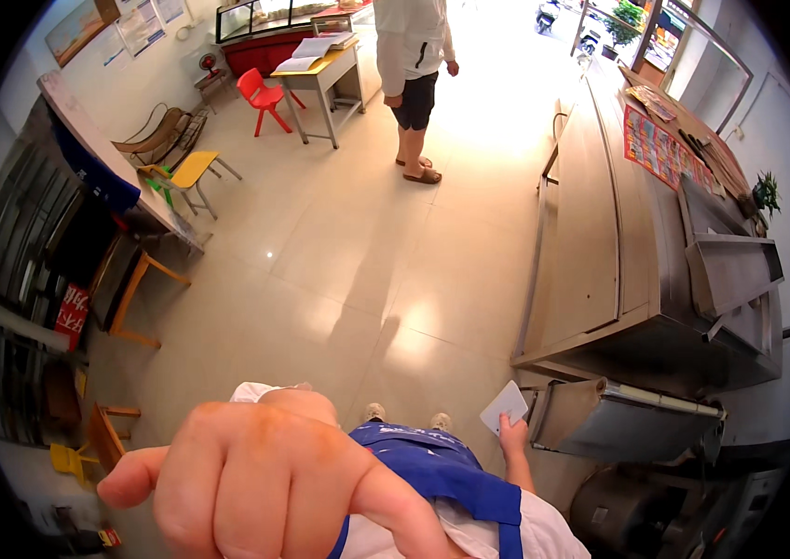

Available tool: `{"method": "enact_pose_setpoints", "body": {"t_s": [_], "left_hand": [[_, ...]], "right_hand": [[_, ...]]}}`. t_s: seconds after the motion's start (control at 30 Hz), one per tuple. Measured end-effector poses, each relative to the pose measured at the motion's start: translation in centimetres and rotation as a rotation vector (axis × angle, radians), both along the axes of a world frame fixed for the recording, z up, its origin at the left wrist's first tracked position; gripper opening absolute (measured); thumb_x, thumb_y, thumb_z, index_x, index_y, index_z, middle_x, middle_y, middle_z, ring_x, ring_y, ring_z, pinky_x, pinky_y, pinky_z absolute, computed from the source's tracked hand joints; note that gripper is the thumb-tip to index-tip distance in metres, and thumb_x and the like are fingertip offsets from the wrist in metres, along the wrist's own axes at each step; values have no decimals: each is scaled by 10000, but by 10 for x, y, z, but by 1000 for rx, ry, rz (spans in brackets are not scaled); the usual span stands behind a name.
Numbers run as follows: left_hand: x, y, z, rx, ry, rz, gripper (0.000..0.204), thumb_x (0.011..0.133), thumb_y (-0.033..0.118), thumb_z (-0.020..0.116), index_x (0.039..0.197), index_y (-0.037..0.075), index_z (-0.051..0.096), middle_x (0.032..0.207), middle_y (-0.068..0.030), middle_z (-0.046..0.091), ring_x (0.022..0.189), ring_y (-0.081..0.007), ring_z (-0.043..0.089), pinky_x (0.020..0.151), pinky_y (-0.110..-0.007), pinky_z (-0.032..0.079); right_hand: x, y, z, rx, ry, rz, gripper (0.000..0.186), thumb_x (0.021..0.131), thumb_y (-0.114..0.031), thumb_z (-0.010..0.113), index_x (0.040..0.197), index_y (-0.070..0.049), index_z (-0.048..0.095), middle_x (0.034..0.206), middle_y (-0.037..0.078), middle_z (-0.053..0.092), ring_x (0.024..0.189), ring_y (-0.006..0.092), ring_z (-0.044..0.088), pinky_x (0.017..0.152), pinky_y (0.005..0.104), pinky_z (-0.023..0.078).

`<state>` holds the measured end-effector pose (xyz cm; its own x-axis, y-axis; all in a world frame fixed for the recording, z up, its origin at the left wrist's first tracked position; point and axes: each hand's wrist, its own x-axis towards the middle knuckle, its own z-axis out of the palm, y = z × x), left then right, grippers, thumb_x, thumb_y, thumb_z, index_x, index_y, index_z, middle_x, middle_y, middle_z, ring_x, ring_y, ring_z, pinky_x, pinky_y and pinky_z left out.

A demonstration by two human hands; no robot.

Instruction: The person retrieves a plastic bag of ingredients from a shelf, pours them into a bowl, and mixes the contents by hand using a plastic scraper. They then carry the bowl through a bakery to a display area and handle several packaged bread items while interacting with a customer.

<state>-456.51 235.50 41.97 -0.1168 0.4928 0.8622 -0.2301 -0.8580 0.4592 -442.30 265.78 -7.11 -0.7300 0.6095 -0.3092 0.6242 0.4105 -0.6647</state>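
My left hand [255,480] is raised close in front of my chest and fills the lower part of the head view. Its back faces up, with an orange stain near the knuckles. Three fingers are bent together and the little finger sticks out to the left; the fingertips run past the lower edge, so anything in them is hidden. Down at my right side, my right hand [512,434] grips a flat white card [501,406] with rounded corners. I wear a blue apron [442,472] over white clothing.
A long metal counter [591,233] stands on the right, with a colourful printed sheet [660,149] on top. Ahead stands a person [414,70] in a white top and dark shorts. Left are a yellow stool [194,169], a red chair [263,96] and a desk [328,70].
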Motion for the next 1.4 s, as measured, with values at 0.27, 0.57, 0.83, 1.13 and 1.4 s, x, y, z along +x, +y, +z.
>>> {"method": "enact_pose_setpoints", "body": {"t_s": [0.27, 0.57, 0.83, 1.13, 1.4], "left_hand": [[-9, 8, 1, -72, 39, -102, 449, 917, 289, 354, 553, 86, 520, 481, 56, 327, 390, -57, 316, 853, -538, 402], [12, 16, -5, 47, -92, 38, 464, 920, 279, 344, 536, 84, 516, 478, 55, 325, 384, -56, 310, 863, -537, 396], [20, 15, -1, -9, -119, -4, 475, 924, 280, 334, 529, 82, 510, 477, 54, 313, 379, -64, 298, 864, -540, 382], [29, 18, 1, -22, -79, -28, 481, 926, 283, 328, 524, 84, 502, 474, 50, 309, 377, -71, 302, 847, -542, 384], [39, 23, -1, 55, -96, -24, 487, 930, 283, 316, 524, 86, 501, 475, 48, 299, 382, -73, 305, 838, -543, 386]], "right_hand": [[2, -3, -1, -48, 40, -28, 334, 745, -259, 619, 876, 48, 616, 822, 197, 633, 779, 300, 622, 689, 379, 470], [5, -12, 5, -73, 57, -67, 336, 734, -264, 632, 846, 52, 622, 794, 197, 634, 752, 300, 628, 671, 384, 474], [8, -5, -3, -34, 80, -43, 371, 735, -293, 622, 799, 72, 609, 771, 236, 617, 746, 343, 617, 666, 397, 470], [15, -8, -5, -8, 59, -53, 361, 738, -289, 621, 811, 64, 614, 770, 226, 621, 747, 340, 619, 669, 393, 473], [27, -11, 1, -50, 88, -69, 349, 739, -275, 620, 818, 65, 614, 762, 217, 625, 733, 322, 625, 659, 388, 474]]}}
